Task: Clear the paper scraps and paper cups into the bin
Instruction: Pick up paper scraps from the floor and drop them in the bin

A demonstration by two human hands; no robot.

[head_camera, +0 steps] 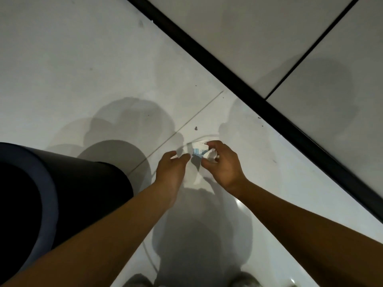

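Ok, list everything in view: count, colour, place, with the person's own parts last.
Bin: one, dark with a blue-grey rim, at the left edge.
Paper scraps: a small crumpled bunch, white with blue print, centre, held above the floor.
Floor: pale grey tiles, thin joint lines.
Black strip: one, running diagonally from top centre to right edge.
Debris speck: one, dark, just above the scraps.
Right hand: one, its grip curled round the scraps.
Left hand: one, fingers relaxed beside the scraps.

arms: both extended down | left hand (171, 165): fingers loosely spread | right hand (222, 162): fingers curled, pinching
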